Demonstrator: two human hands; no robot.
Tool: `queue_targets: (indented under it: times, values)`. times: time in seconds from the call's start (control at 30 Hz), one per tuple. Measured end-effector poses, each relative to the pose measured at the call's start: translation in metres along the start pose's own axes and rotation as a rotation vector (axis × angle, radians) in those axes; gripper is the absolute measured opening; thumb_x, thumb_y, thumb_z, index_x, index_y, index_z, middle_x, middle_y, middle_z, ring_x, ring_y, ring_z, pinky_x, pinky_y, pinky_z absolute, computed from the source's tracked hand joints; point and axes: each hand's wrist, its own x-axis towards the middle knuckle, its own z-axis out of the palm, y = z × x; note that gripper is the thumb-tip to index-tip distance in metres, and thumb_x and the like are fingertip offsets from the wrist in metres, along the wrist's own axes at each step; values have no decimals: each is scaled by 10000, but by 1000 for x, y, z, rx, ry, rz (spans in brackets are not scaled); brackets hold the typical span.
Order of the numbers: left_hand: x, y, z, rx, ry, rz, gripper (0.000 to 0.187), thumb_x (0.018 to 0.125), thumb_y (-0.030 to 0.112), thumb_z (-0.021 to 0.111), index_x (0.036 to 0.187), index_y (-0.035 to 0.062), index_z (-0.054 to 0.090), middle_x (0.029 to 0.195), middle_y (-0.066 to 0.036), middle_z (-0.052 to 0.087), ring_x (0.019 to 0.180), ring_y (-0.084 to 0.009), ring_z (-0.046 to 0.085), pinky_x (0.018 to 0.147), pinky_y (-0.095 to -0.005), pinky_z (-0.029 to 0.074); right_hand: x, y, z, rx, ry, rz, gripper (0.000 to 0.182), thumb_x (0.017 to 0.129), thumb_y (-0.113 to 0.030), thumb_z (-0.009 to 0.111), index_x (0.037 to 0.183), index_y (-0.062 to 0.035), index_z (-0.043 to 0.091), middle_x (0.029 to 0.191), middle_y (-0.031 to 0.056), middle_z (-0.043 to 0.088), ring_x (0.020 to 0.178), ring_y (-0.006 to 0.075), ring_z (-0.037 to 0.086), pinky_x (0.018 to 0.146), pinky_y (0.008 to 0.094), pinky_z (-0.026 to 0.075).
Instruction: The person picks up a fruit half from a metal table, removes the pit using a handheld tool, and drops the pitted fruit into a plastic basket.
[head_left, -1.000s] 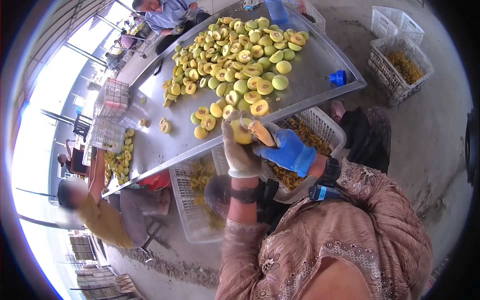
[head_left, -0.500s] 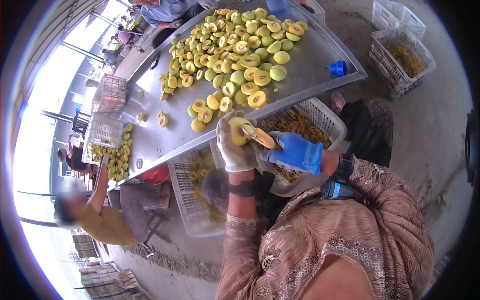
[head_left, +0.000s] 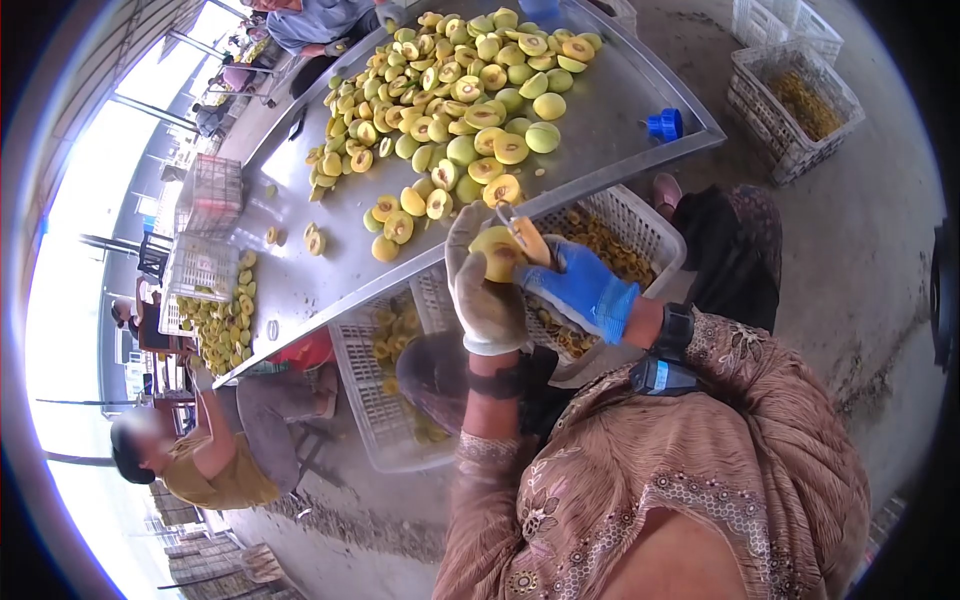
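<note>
Grey, soiled fabric covers the left hand (head_left: 487,300), whose gloved fingers curl around a round yellow-green fruit (head_left: 497,252) and press it firmly into the palm, just off the near edge of the long stainless-steel sorting table (head_left: 300,270). The right hand (head_left: 575,287), in a bright blue rubber-coated glove, is clenched on the handle of a small yellow-handled coring tool (head_left: 522,233), and the tool's metal tip lies against the top of the held fruit. Both hands hover above a white slatted plastic crate (head_left: 640,225) that stands under the table's edge and holds brownish-yellow fruit scraps. A dark wristband with a small blue device (head_left: 660,375) sits on the right forearm, over a tan patterned sleeve. On the table top lies a wide heap of halved and whole yellow-green fruits (head_left: 450,100), many with the cut face up and a dark hollow in the middle, and a few stray halves rest apart towards the table's left part. A blue plastic cap (head_left: 663,124) stands alone near the table's right corner. Beyond that corner, on the concrete floor, a second white crate (head_left: 790,100) holds more yellow scraps. To the lower left, a person in a mustard-yellow shirt (head_left: 210,470) sits beside the table, one arm raised towards it.
</note>
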Motion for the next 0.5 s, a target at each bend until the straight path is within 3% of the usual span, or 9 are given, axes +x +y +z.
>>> queue_targets:
  times: [0.07, 0.1, 0.23, 0.27, 0.3, 0.33, 0.43, 0.47, 0.5]
  values:
    - [-5, 7, 7, 204, -43, 5, 717, 768, 304, 619, 1367, -12, 382, 1347, -146, 459, 1219, -274, 481, 1034, -379, 386, 11, 11, -10, -155, 59, -111, 337, 870, -217, 686, 1106, 0, 582, 901, 62, 661, 796, 116, 589, 733, 284, 497]
    - [-3, 4, 3, 105, -87, 9, 783, 733, 321, 642, 1380, -25, 366, 1348, -141, 450, 1206, -255, 486, 1028, -368, 387, 13, 12, -14, -227, 83, -141, 346, 860, -224, 692, 1103, -3, 583, 906, 80, 664, 802, 139, 602, 737, 297, 499]
    - [-4, 6, -3, 128, -141, -137, 757, 724, 313, 623, 1357, -27, 387, 1286, -137, 483, 1173, -261, 506, 997, -361, 416, 20, 26, -29, -502, 156, -296, 377, 815, -247, 720, 1085, -17, 590, 933, 155, 667, 847, 247, 647, 756, 348, 504]
    - [0, -3, -16, 97, -154, -150, 637, 799, 288, 618, 1333, 0, 423, 1229, -105, 521, 1104, -231, 544, 946, -344, 443, 22, 27, -31, -570, 171, -354, 385, 802, -252, 728, 1078, -21, 593, 942, 173, 667, 864, 278, 656, 762, 360, 504]
    - [-1, -5, -16, 151, -35, -211, 555, 843, 274, 606, 1306, 11, 453, 1175, -91, 548, 1057, -215, 561, 913, -331, 454, 20, 27, -29, -593, 200, -407, 379, 772, -223, 740, 1062, -26, 599, 962, 192, 666, 914, 330, 656, 768, 378, 506]
    - [-3, -8, -14, 203, 85, -270, 473, 887, 260, 595, 1279, 21, 483, 1121, -77, 575, 1011, -199, 578, 880, -318, 465, 19, 24, -28, -584, 179, -376, 380, 771, -219, 740, 1065, -25, 598, 964, 192, 667, 917, 330, 657, 770, 378, 506]
    - [-2, -21, -24, 296, 116, -287, 326, 920, 257, 598, 1141, 17, 590, 1020, -57, 619, 908, -157, 589, 796, -281, 471, 15, 19, -30, -578, 139, -273, 384, 767, -206, 742, 1073, -24, 597, 969, 190, 669, 923, 327, 659, 775, 377, 507]
    - [1, -30, -36, 536, 10, -197, 248, 934, 206, 584, 1083, 11, 622, 994, -35, 622, 854, -117, 574, 753, -256, 465, 14, 19, -31, -589, 140, -228, 385, 767, -202, 743, 1076, -24, 597, 970, 188, 670, 924, 323, 660, 777, 375, 508]
    - [-1, -26, -28, 519, 47, -252, 239, 942, 194, 572, 1084, 8, 622, 953, -12, 613, 846, -91, 544, 748, -238, 447, 13, 21, -32, -600, 142, -182, 386, 767, -198, 743, 1079, -24, 598, 971, 186, 671, 924, 319, 661, 779, 374, 509]
